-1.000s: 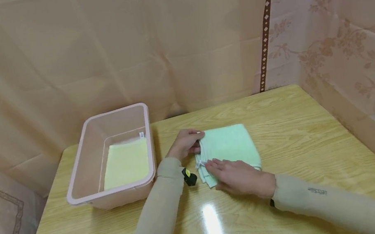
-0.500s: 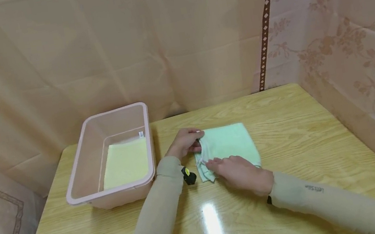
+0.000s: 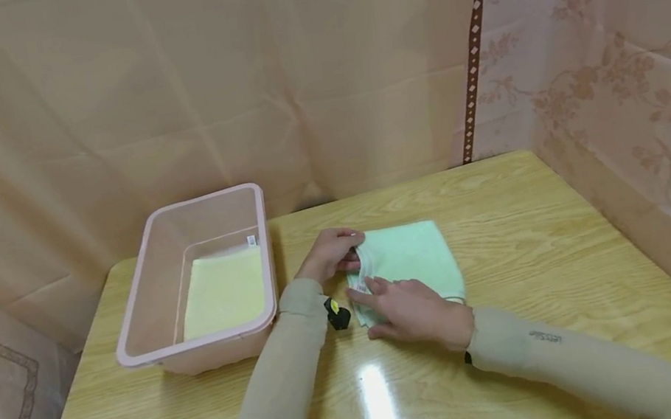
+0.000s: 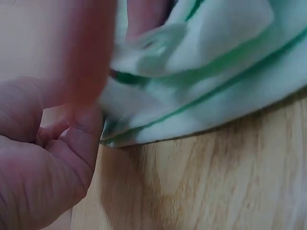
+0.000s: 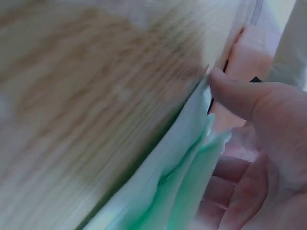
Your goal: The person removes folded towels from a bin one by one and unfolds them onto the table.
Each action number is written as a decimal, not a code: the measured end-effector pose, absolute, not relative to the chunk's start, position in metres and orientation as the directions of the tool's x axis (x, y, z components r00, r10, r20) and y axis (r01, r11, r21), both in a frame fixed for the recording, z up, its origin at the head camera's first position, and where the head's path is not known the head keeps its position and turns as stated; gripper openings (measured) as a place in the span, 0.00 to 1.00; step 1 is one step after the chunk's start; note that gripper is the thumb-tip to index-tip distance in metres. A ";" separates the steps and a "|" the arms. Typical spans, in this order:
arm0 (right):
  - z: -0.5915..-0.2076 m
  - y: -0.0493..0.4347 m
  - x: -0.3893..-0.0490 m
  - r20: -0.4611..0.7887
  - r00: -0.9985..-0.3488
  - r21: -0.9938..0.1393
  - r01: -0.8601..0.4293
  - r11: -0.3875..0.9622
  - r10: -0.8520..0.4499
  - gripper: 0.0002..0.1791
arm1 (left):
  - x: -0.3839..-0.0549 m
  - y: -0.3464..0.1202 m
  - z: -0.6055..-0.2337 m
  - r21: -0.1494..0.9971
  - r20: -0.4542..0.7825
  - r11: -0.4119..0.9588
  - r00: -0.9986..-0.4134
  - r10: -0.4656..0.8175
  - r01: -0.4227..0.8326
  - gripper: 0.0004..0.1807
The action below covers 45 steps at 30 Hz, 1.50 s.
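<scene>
A folded mint-green towel [image 3: 410, 249] lies on the wooden table, its layered edges facing left. At its far left corner, my left hand [image 3: 331, 251] pinches the edge between thumb and fingers. My right hand [image 3: 410, 312] lies across the near left part, fingers stretched over the layered edge and thumb apart near the front corner. Stacked folds of the towel [image 4: 206, 96] show beside my left hand [image 4: 48, 163] in the left wrist view. In the right wrist view, the right thumb [image 5: 235, 93] is by the towel's corner, with the other fingers behind the layers.
A pink plastic basin [image 3: 198, 348] stands left of my left forearm, with a folded yellow towel [image 3: 225, 292] inside. Beige curtain [image 3: 169, 104] hangs behind the table [image 3: 514, 230], and a patterned cloth [image 3: 642, 73] covers the right side.
My right hand has slid slightly left over the layered edge, and its fingers have spread. The loose front left corner is tucked in closer. My left hand keeps its pinch in place.
</scene>
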State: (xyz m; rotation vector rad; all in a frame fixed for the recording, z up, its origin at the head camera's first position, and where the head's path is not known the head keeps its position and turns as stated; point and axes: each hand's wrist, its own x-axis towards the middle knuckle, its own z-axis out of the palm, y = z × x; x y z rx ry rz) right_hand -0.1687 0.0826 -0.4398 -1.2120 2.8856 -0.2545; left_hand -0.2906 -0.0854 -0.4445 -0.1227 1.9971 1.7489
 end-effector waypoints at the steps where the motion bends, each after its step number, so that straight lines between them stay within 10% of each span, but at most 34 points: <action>1: -0.440 0.081 -0.169 0.054 -0.693 -0.129 -0.719 0.683 -0.719 0.33 | -0.290 -0.085 -0.444 0.911 -0.406 0.180 -0.881 0.243 -0.370 0.17; 18: -0.437 0.080 -0.170 0.077 -0.699 -0.056 -0.715 0.696 -0.711 0.11 | -0.293 -0.083 -0.446 0.907 -0.417 0.168 -0.875 0.246 -0.385 0.16; 45: -0.424 0.153 -0.176 0.339 -0.551 -0.045 -0.819 0.571 -0.763 0.31 | -0.296 -0.054 -0.430 0.947 -0.320 0.074 -0.900 0.298 -0.312 0.18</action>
